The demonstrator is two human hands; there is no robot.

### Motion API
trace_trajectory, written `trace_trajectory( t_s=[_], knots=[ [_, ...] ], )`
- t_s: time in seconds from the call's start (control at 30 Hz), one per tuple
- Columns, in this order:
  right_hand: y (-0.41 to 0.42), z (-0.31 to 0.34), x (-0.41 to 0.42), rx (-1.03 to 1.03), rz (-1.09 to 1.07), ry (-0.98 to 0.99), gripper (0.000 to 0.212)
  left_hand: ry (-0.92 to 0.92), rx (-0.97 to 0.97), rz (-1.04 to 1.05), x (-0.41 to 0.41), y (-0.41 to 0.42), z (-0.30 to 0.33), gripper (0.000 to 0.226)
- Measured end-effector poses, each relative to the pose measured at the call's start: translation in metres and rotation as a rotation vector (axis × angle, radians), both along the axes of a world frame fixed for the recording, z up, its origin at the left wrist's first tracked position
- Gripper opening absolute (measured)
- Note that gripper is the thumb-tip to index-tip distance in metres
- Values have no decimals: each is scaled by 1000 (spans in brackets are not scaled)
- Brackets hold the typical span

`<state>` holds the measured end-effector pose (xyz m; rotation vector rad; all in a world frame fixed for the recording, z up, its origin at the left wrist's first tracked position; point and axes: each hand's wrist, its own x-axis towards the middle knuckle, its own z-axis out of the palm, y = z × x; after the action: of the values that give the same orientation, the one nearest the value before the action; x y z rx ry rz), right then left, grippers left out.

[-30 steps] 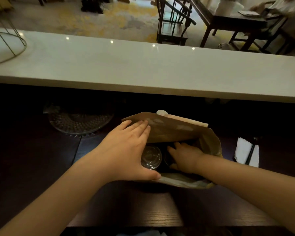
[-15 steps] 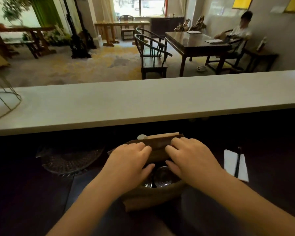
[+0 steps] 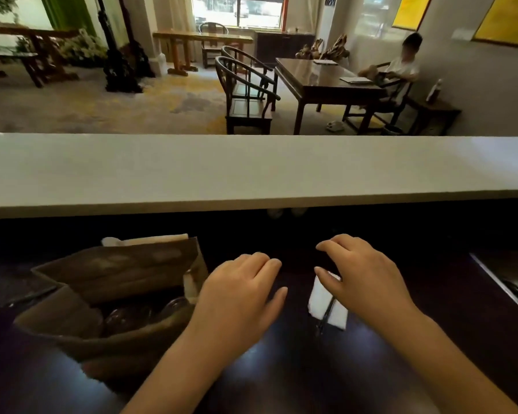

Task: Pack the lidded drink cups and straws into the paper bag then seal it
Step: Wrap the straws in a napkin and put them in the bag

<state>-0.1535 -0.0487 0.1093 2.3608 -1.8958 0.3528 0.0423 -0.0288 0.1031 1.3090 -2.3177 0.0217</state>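
We note the paper bag [image 3: 114, 282] left of both hands, mouth open, lidded cups [image 3: 138, 316] inside; no legible print. Left hand [image 3: 240, 303] beside the bag, fingers loosely curled, empty. Right hand [image 3: 362, 282] spread, empty, over napkin-wrapped straw [image 3: 326, 306].

**Bag open, cups inside, straw still out**

We see the brown paper bag [image 3: 114, 273] standing open on the dark bench [image 3: 281, 369], flap upright. Two clear-lidded cups [image 3: 138, 316] sit inside. A dark straw [image 3: 326, 313] lies across a white napkin [image 3: 323, 300] well right of it.
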Motion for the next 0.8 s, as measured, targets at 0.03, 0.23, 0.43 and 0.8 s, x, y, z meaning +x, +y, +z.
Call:
trace_trajectory(
  t_s=[0.03, 0.23, 0.43, 0.8],
  knots=[
    [-3, -11, -22, 33, -20, -3, 38, 7, 28, -7, -18, 0, -13, 31],
    [-23, -84, -117, 223, -20, -2, 39, 15, 285, 81, -98, -14, -87, 26],
    [-56, -157, -138, 403, 170, -20, 49, 180, 505, 229, -133, -38, -153, 38],
    [-51, -233, -142, 483, 226, -25, 53, 353, 845, 460, -167, -81, -187, 7]
  ],
)
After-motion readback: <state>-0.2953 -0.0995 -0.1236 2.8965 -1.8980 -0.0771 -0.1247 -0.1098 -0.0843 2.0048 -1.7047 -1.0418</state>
